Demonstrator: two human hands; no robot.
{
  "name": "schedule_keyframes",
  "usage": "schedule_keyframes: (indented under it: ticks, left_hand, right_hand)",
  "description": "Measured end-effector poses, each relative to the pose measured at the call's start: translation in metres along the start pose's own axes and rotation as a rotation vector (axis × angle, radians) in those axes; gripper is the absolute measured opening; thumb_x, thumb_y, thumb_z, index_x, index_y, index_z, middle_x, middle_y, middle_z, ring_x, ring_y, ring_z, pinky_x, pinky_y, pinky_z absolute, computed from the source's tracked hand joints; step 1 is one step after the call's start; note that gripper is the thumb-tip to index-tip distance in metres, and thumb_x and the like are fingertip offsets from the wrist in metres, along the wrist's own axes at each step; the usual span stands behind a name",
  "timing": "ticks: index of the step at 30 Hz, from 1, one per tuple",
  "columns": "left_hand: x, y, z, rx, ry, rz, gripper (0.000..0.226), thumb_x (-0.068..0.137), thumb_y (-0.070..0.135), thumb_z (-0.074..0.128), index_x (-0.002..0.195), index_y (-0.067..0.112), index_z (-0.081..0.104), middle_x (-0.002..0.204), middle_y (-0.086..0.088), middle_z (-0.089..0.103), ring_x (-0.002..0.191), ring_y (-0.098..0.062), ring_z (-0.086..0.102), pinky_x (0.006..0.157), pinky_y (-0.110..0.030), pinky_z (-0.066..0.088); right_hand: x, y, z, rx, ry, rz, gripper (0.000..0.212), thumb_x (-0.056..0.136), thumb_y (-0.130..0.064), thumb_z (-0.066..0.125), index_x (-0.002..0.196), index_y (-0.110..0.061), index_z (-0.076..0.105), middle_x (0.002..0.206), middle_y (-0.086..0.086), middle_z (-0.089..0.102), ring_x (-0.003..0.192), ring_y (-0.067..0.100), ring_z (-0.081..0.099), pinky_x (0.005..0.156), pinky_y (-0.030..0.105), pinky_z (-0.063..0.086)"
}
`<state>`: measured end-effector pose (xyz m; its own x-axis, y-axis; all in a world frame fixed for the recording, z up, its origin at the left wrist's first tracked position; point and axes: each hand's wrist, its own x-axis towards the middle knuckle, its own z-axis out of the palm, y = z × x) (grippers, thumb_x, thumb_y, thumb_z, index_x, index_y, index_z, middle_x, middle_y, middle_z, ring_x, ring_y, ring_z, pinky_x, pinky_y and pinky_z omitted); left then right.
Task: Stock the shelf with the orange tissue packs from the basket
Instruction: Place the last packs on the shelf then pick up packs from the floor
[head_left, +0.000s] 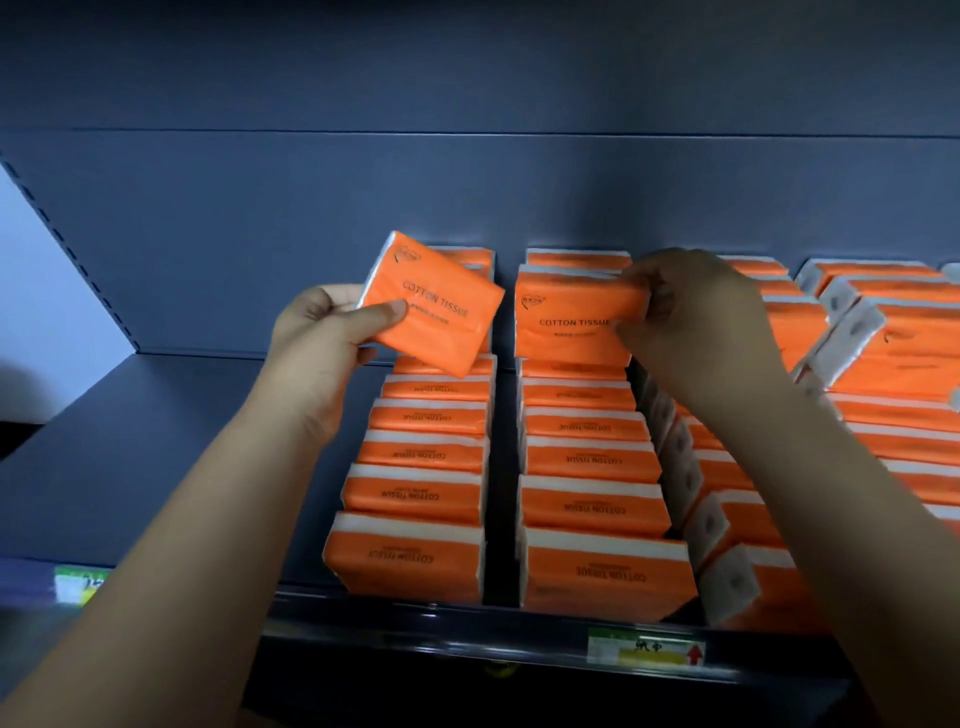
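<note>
Head view: left hand (317, 348) clamps tilted pack (434, 304), thumb on face, at 10 o'clock above left row (421, 467). Right hand (696, 317) pinches second pack (569, 325) at 12 o'clock, atop middle row (592, 467). Shelf (130, 467) bare at 9 o'clock.

The back panel (311, 197) is dark blue-grey metal, with a horizontal seam near its top. A slotted upright (67, 244) runs diagonally at left, beside a pale wall (31, 291). The front rail (467, 631) carries two price labels (647, 647). Lighting is dim and cool.
</note>
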<state>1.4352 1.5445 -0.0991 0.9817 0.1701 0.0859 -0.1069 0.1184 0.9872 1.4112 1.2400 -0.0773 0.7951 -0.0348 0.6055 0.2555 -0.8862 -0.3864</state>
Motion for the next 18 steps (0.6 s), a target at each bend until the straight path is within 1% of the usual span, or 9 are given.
schedule_keyframes:
  ticks: [3, 5, 7, 9, 10, 12, 13, 15, 18]
  left_hand:
    - [0.000, -0.005, -0.001, 0.054, 0.001, 0.006, 0.037, 0.086, 0.008, 0.082, 0.118, 0.001, 0.065, 0.106, -0.008, 0.079, 0.099, -0.021, 0.077, 0.088, -0.032, 0.060]
    - [0.001, -0.008, -0.001, 0.086, 0.001, -0.002, 0.038, 0.086, 0.006, 0.082, 0.118, 0.000, 0.064, 0.107, -0.009, 0.078, 0.099, -0.021, 0.077, 0.089, -0.033, 0.060]
    - [0.003, -0.012, -0.001, 0.158, 0.010, 0.010, 0.034, 0.086, 0.009, 0.082, 0.116, 0.003, 0.065, 0.107, -0.006, 0.078, 0.097, -0.017, 0.077, 0.087, -0.032, 0.060]
    - [0.004, -0.014, -0.001, 0.362, 0.036, 0.066, 0.027, 0.088, 0.019, 0.081, 0.111, 0.012, 0.067, 0.105, 0.003, 0.076, 0.092, -0.009, 0.074, 0.082, -0.025, 0.056]
    - [0.005, -0.016, -0.003, 0.530, 0.054, 0.111, 0.023, 0.089, 0.025, 0.080, 0.107, 0.017, 0.067, 0.104, 0.008, 0.073, 0.091, -0.007, 0.070, 0.077, -0.024, 0.051]
    - [0.005, -0.018, -0.007, 0.872, 0.061, 0.199, 0.020, 0.089, 0.036, 0.076, 0.100, 0.022, 0.067, 0.102, 0.012, 0.067, 0.090, -0.012, 0.064, 0.072, -0.031, 0.045]
    - [0.005, -0.021, -0.008, 0.957, 0.052, 0.223, 0.020, 0.088, 0.038, 0.075, 0.097, 0.023, 0.066, 0.101, 0.011, 0.066, 0.089, -0.015, 0.062, 0.072, -0.033, 0.044]
    - [0.006, -0.023, -0.009, 0.946, 0.032, 0.211, 0.020, 0.088, 0.037, 0.075, 0.096, 0.022, 0.064, 0.096, 0.011, 0.067, 0.088, -0.016, 0.063, 0.072, -0.034, 0.045]
    - [0.006, -0.024, -0.006, 0.898, 0.030, 0.201, 0.021, 0.088, 0.036, 0.076, 0.095, 0.022, 0.062, 0.091, 0.014, 0.065, 0.084, -0.008, 0.062, 0.065, -0.030, 0.043]
  right_hand:
    - [-0.002, -0.001, 0.005, -0.096, 0.035, -0.025, 0.044, 0.072, -0.003, 0.070, 0.115, -0.011, 0.072, 0.105, 0.011, 0.068, 0.097, 0.029, 0.061, 0.073, 0.024, 0.033]
    - [-0.004, -0.002, 0.010, -0.130, 0.028, -0.036, 0.042, 0.071, -0.001, 0.068, 0.112, -0.007, 0.071, 0.106, 0.015, 0.066, 0.095, 0.034, 0.061, 0.071, 0.028, 0.036]
    - [-0.007, -0.002, 0.014, -0.152, 0.021, -0.039, 0.038, 0.071, 0.002, 0.066, 0.108, -0.004, 0.071, 0.108, 0.017, 0.063, 0.089, 0.037, 0.060, 0.070, 0.033, 0.045]
    - [-0.010, -0.003, 0.019, -0.183, 0.037, -0.025, 0.030, 0.071, 0.004, 0.065, 0.100, -0.001, 0.068, 0.110, 0.018, 0.060, 0.081, 0.039, 0.059, 0.065, 0.034, 0.046]
    - [-0.012, -0.003, 0.022, -0.203, 0.048, -0.014, 0.026, 0.070, 0.006, 0.064, 0.096, 0.000, 0.067, 0.112, 0.019, 0.059, 0.076, 0.039, 0.058, 0.062, 0.033, 0.044]
    - [-0.014, -0.004, 0.025, -0.243, 0.062, -0.003, 0.020, 0.070, 0.009, 0.062, 0.088, 0.001, 0.063, 0.112, 0.021, 0.058, 0.068, 0.039, 0.055, 0.058, 0.030, 0.037]
    - [-0.015, -0.005, 0.027, -0.258, 0.070, -0.004, 0.018, 0.070, 0.010, 0.062, 0.086, 0.002, 0.061, 0.110, 0.021, 0.058, 0.067, 0.037, 0.053, 0.058, 0.029, 0.034]
    - [-0.016, -0.006, 0.029, -0.276, 0.095, -0.016, 0.018, 0.070, 0.011, 0.061, 0.085, 0.002, 0.061, 0.105, 0.022, 0.059, 0.070, 0.035, 0.053, 0.061, 0.029, 0.033]
    - [-0.018, -0.008, 0.030, -0.286, 0.147, -0.045, 0.026, 0.069, 0.013, 0.059, 0.093, 0.003, 0.063, 0.099, 0.022, 0.061, 0.086, 0.040, 0.056, 0.068, 0.034, 0.041]
